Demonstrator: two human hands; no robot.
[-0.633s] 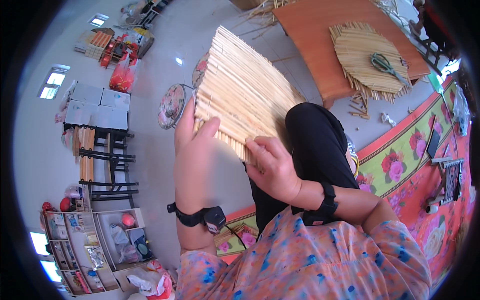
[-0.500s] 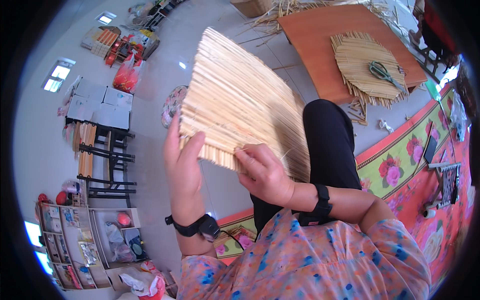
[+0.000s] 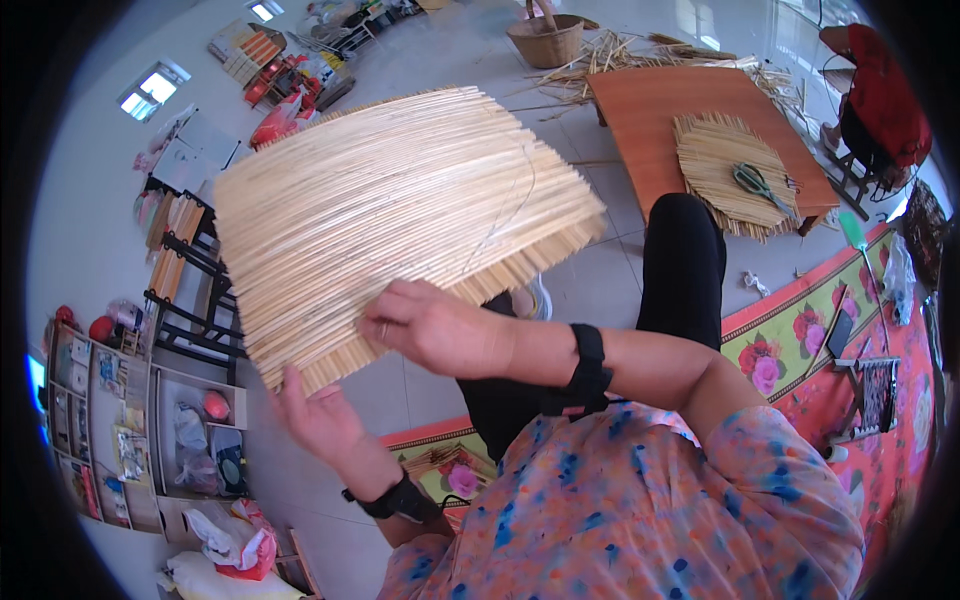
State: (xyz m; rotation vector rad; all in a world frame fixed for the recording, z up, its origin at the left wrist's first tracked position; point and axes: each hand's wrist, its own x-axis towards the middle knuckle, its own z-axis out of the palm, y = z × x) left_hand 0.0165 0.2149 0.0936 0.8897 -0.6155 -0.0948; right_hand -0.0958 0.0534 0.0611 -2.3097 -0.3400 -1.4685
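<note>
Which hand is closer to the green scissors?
Right. The right hand is left of the green scissors and nearer the wearer; the left hand is farther left, by the straw panel's lower corner.

- The straw panel (image 3: 400, 220) hides its own underside.
- Past the right hand (image 3: 440, 328), a knee (image 3: 686, 265) covers part of the counter's (image 3: 640, 120) near side.
- Beyond the right forearm (image 3: 640, 360), a white curved thing (image 3: 542, 298) is partly covered.
- Left of the left hand (image 3: 325, 425), shelf (image 3: 152, 440) contents are too small to tell.
</note>
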